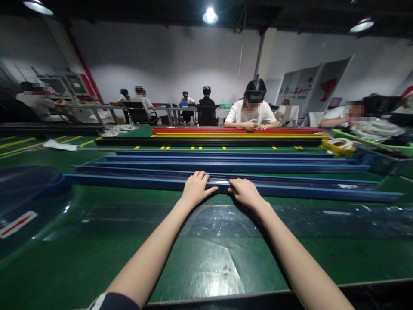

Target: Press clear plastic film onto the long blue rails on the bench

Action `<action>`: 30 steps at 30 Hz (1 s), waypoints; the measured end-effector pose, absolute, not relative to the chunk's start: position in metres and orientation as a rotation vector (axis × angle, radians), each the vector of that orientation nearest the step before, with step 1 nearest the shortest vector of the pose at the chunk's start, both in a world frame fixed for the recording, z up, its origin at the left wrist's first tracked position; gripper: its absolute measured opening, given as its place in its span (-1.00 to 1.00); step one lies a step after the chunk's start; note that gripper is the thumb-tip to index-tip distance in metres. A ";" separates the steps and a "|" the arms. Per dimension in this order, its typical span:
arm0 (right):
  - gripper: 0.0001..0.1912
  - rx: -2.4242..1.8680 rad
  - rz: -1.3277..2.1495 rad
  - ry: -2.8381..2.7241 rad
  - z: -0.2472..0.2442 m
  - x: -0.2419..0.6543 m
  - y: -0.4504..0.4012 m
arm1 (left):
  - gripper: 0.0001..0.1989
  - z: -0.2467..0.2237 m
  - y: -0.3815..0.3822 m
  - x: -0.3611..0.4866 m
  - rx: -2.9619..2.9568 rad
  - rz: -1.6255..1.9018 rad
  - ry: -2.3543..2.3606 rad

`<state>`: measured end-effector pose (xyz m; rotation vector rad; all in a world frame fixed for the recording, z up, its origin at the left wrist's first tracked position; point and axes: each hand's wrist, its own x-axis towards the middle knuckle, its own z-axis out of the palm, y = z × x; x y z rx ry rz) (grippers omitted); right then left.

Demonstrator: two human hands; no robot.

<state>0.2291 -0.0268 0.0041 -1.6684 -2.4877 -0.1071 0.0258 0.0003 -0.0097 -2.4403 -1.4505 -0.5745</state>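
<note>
A long blue channel (155, 182) lies crosswise on the green table, with a clear strip (342, 186) showing along its inside. Near its middle, my left hand (195, 189) reaches over the near wall, fingers inside and thumb stretched along the outer face. Just to the right, my right hand (247, 193) curls its fingers over the same wall, its thumb low on the near side. A small gap separates the two hands. Between my forearms and beyond them, a flat band of clear plastic film (219, 219) lies on the table.
Behind lie more blue channels (290, 167), a black bar (206, 141), and yellow and red bars (232, 131). At left stands a large coil of clear film (29, 193) with a red arrow label. A co-worker (251, 112) sits opposite. White coils (376, 129) fill a green tray at right.
</note>
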 end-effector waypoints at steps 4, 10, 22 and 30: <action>-0.76 -1.659 -0.120 -2.479 0.004 0.229 -0.027 | -0.51 -0.011 0.001 0.025 -2.439 -0.572 -1.428; -0.78 -1.663 -0.127 -2.479 0.003 0.229 -0.026 | -0.48 -0.011 0.001 0.026 -2.423 -0.554 -1.441; -0.77 -1.655 -0.144 -2.477 0.001 0.230 -0.026 | -0.46 -0.010 0.002 0.026 -2.403 -0.523 -1.433; -0.76 -1.643 -0.160 -2.479 -0.001 0.231 -0.025 | -0.47 -0.013 0.004 0.026 -2.393 -0.562 -1.408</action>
